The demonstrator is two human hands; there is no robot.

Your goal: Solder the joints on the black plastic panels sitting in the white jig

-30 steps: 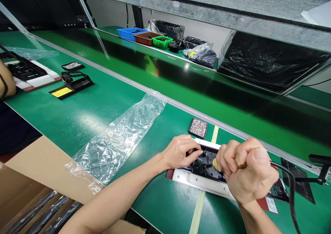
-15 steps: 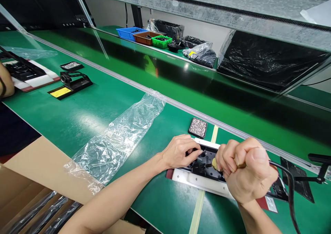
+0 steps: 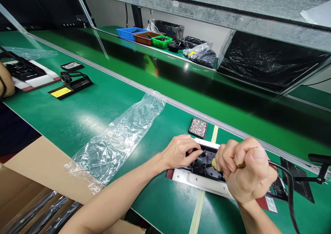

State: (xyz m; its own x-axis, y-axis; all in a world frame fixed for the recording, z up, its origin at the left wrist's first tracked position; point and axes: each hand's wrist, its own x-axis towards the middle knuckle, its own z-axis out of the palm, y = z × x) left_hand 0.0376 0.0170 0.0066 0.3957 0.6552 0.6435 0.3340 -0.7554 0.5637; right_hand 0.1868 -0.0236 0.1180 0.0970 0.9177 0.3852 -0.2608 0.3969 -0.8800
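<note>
Your right hand [image 3: 245, 173] was fisted around the corded tool [image 3: 280, 170], tip down on the black part [image 3: 204, 165] in its white jig [image 3: 196, 180] on the worktop [image 3: 103, 106]. Your left hand [image 3: 181, 153] pinched that part's edge. You did well to keep the tool upright and the part pinned.

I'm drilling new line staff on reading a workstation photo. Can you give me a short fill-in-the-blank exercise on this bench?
1. The right hand is closed in a fist around a corded ____.
2. The left hand rests on the black part, which lies on a ____ fixture plate.
3. Left of the hands, a crumpled clear ____ lies on the green bench.
4. The small black tray just beyond the hands holds tiny ____ pieces.

Missing words: tool; white; plastic bag; silvery
</note>
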